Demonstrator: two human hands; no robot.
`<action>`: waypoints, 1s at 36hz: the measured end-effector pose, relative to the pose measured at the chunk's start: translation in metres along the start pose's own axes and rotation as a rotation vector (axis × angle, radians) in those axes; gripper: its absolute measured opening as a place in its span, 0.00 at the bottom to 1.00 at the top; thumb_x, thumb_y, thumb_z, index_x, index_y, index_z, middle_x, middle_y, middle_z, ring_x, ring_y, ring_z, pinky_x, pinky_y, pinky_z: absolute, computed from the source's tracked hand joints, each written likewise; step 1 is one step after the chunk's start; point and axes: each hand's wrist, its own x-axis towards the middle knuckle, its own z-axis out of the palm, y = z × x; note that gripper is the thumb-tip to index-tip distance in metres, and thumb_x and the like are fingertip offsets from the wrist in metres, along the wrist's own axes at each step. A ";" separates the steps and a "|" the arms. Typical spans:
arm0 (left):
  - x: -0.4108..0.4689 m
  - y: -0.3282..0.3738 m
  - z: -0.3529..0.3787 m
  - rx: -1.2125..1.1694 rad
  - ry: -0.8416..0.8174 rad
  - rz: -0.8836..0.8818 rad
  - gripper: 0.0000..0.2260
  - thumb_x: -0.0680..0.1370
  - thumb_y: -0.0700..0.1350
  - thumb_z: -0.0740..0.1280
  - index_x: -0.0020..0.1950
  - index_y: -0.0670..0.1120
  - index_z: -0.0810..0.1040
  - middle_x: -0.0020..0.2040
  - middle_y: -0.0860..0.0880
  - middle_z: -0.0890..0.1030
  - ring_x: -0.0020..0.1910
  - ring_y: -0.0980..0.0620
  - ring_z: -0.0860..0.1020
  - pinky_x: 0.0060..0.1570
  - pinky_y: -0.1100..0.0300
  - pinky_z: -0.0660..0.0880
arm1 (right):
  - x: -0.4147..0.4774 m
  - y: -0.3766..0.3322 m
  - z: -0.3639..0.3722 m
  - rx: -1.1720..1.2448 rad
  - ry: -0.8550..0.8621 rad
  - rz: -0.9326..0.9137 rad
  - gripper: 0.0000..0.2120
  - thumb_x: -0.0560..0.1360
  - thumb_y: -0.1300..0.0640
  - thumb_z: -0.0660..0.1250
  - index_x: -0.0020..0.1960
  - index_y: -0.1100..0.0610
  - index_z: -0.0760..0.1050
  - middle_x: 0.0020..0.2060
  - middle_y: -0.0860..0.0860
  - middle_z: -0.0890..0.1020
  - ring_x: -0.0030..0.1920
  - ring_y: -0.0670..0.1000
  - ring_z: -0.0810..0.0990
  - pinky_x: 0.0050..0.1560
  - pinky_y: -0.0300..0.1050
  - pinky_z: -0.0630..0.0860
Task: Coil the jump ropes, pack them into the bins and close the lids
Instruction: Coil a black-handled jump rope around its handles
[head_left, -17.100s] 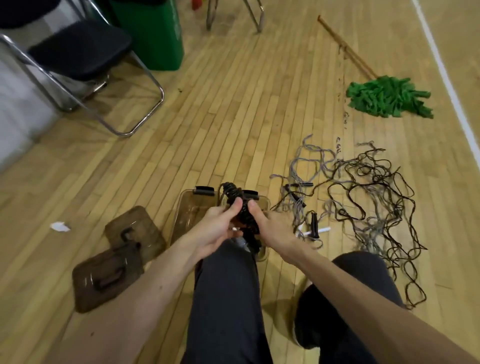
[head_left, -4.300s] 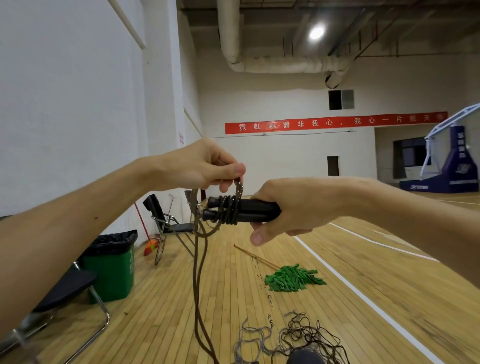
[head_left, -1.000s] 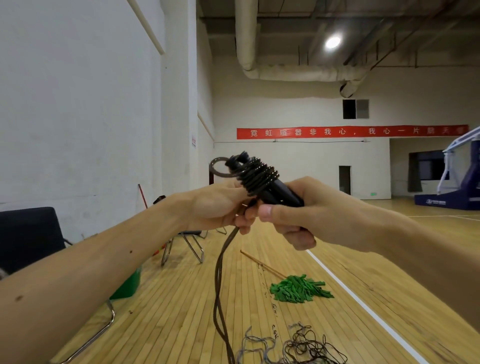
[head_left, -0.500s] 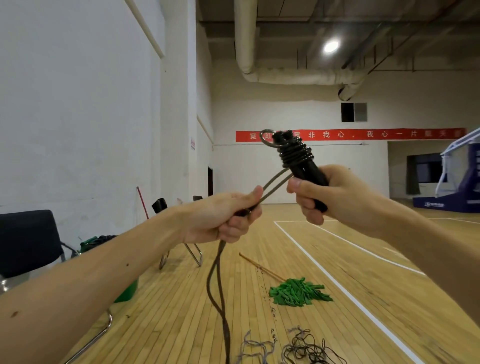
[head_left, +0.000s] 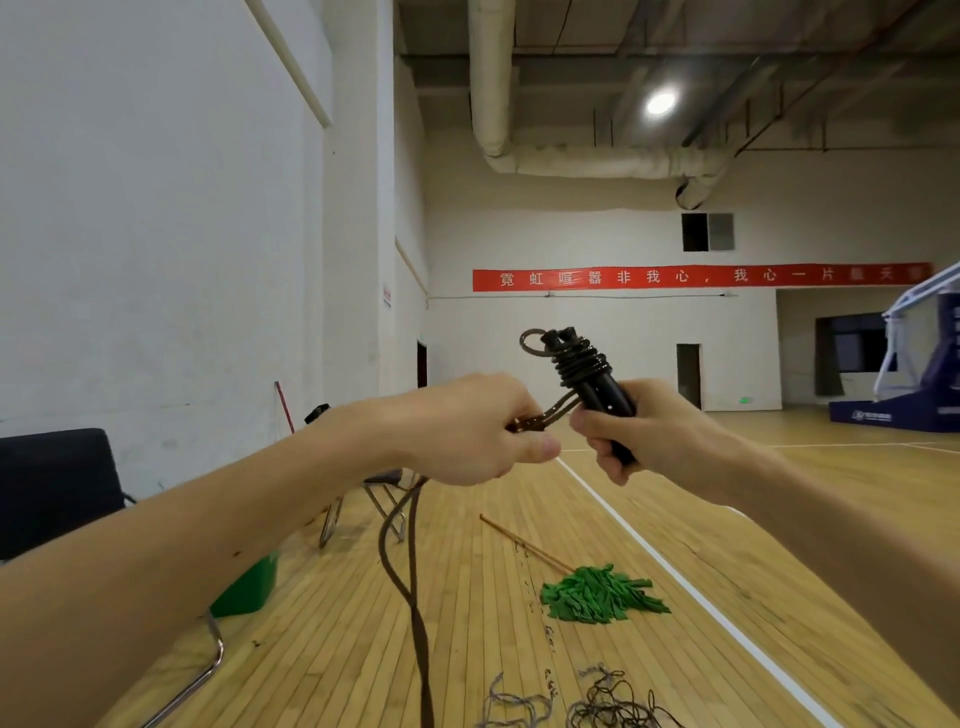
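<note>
My right hand (head_left: 641, 434) is closed around the two black handles (head_left: 597, 387); my left hand (head_left: 467, 428) pinches the brown rope (head_left: 410, 582) that hangs to the floor. If the tension drops, I think the wraps (head_left: 579, 364) can slide off.

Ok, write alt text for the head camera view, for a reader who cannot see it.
Two bare hands wind a dark jump rope: the right hand holds the paired black handles upright with coils around their top, and the left hand pinches the doubled rope, which hangs to the wooden gym floor. Behind lie a green mop and tangled ropes.
</note>
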 end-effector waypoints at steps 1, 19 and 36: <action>-0.001 0.003 -0.002 0.113 0.043 -0.005 0.14 0.83 0.54 0.63 0.43 0.47 0.77 0.32 0.53 0.76 0.29 0.55 0.73 0.34 0.58 0.70 | 0.001 0.000 0.000 -0.003 0.003 0.004 0.06 0.80 0.63 0.68 0.46 0.63 0.73 0.30 0.53 0.75 0.28 0.51 0.75 0.32 0.43 0.77; 0.003 0.005 -0.030 0.868 0.218 0.268 0.09 0.83 0.51 0.63 0.60 0.48 0.71 0.38 0.55 0.70 0.38 0.53 0.75 0.40 0.59 0.76 | -0.001 -0.010 0.013 -0.142 -0.243 0.246 0.05 0.80 0.59 0.68 0.51 0.60 0.73 0.30 0.51 0.74 0.28 0.47 0.73 0.31 0.40 0.74; 0.003 0.003 -0.034 0.309 -0.007 0.252 0.05 0.75 0.52 0.74 0.43 0.52 0.82 0.36 0.58 0.79 0.36 0.58 0.78 0.36 0.67 0.73 | -0.024 -0.046 0.027 -0.492 -0.677 0.340 0.08 0.80 0.57 0.68 0.44 0.59 0.74 0.26 0.49 0.73 0.24 0.46 0.72 0.30 0.39 0.73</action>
